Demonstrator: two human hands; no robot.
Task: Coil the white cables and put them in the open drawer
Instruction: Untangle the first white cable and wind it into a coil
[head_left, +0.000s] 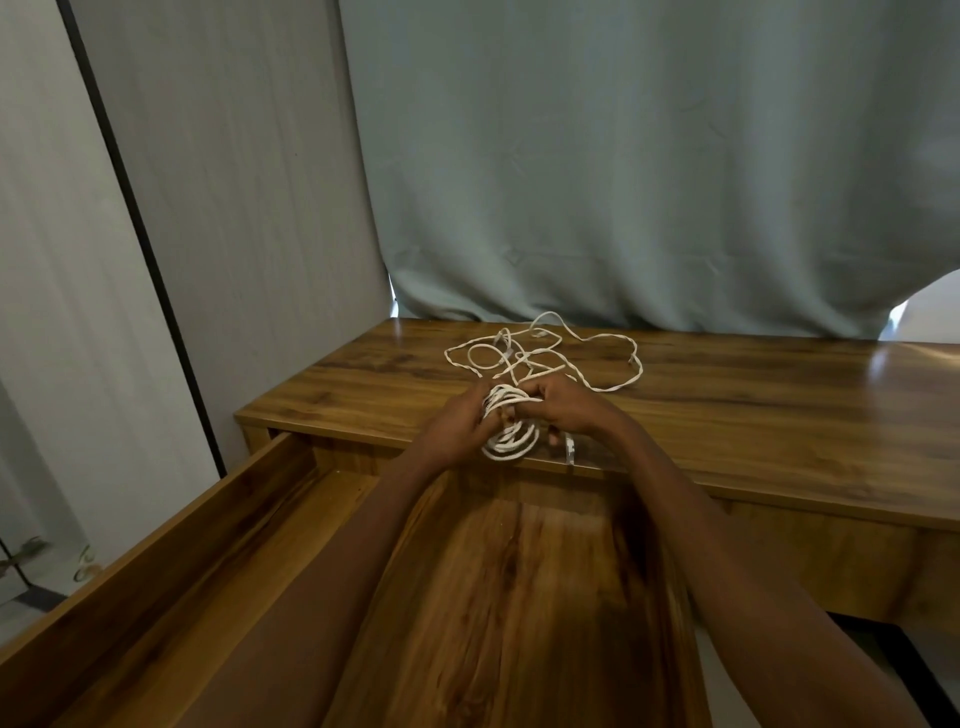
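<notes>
Coil (511, 423): white braided loops, gripped between both hands over the desk's (753, 415) front edge.
Left hand (460, 423): curled round it.
Right hand (558, 402): pinching it.
Loose cable (545, 353): tangled near the desk's back edge.
Drawer (218, 545): open.

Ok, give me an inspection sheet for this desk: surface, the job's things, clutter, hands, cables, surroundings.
Surface: wooden desk, glossy, with glare at the far edge.
Job's things: coil of white cable held over the desk's front edge; drawer pulled open below it, no cable seen in the part that shows.
Clutter: nothing seen.
Hands: left hand and right hand both grip the coil, fingers curled round it.
Cables: loose cable lies tangled on the desk behind the hands; whether it is one cable or more, cannot tell.
Surroundings: grey-green curtain behind the desk, grey panel to the left.
</notes>
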